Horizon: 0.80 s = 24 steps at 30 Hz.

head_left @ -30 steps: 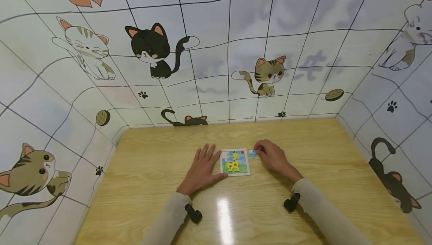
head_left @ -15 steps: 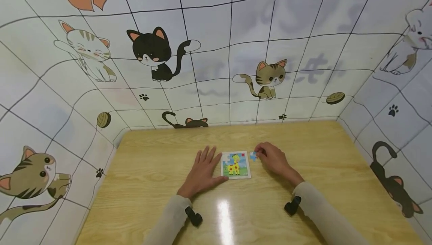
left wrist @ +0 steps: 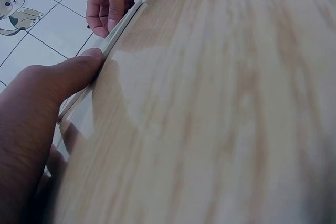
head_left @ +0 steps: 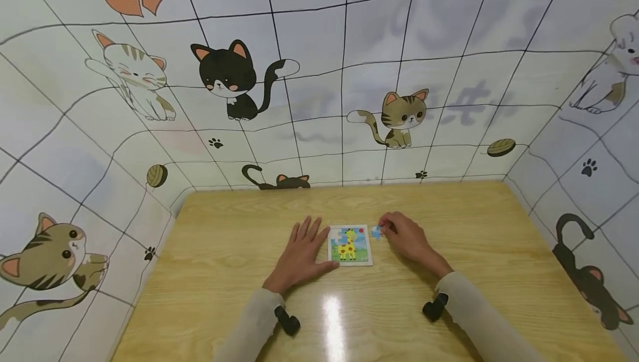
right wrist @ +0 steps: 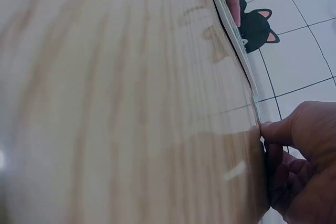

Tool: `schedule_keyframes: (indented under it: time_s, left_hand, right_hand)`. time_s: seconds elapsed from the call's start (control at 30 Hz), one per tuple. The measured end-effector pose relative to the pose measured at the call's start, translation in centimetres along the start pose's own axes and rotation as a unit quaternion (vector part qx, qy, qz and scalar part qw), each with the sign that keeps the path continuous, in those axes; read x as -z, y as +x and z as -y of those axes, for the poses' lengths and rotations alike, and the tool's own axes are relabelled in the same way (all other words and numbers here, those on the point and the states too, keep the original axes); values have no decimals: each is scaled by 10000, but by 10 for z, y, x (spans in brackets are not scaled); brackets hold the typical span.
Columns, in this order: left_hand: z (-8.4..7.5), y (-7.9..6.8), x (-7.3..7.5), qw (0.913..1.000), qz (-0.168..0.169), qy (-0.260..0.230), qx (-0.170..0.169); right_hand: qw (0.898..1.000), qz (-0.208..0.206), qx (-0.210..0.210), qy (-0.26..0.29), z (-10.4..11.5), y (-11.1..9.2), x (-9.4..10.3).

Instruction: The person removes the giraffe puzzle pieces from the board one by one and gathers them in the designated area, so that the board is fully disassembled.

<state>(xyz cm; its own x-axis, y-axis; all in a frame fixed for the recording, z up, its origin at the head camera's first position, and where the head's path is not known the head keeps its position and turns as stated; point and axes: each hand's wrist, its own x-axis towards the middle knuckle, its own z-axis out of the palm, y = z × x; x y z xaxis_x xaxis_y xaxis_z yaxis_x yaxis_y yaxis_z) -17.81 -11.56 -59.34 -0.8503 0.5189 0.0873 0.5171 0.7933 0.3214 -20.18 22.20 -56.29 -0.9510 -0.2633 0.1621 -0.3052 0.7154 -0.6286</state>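
a left hand (head_left: 300,254), fingers spread, touches a giraffe puzzle (head_left: 350,246) on a wooden table (head_left: 229,240). just beside the puzzle, the right hand (head_left: 407,238) pinches a blue piece (head_left: 376,233).

no readable text, illegible faint marks (head_left: 467,103) on wall (head_left: 319,35), red dot (head_left: 361,230) on puzzle (head_left: 350,246) too small to tell

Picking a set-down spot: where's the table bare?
Bare table: left of the left hand, right of the right hand, behind the giraffe puzzle to the back wall, and between the sleeves. Crowded: the puzzle's left edge (left hand) and right edge (right hand, loose piece).
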Motion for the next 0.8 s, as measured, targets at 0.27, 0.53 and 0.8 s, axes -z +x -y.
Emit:
schedule_keyframes:
  time_s: [0.27,0.53,0.8]
  left_hand:
    - [1,-2,1,10000,6,-51,36]
    - [1,-2,0,10000,-2,58,13]
    - [-1,-2,0,10000,-69,-13,-13]
  right_hand:
    - [10000,-24,33,9,5,0,0]
    - [10000,-41,57,56,0,-1,-3]
    - [9997,-124,-105,185,-3,0,-2]
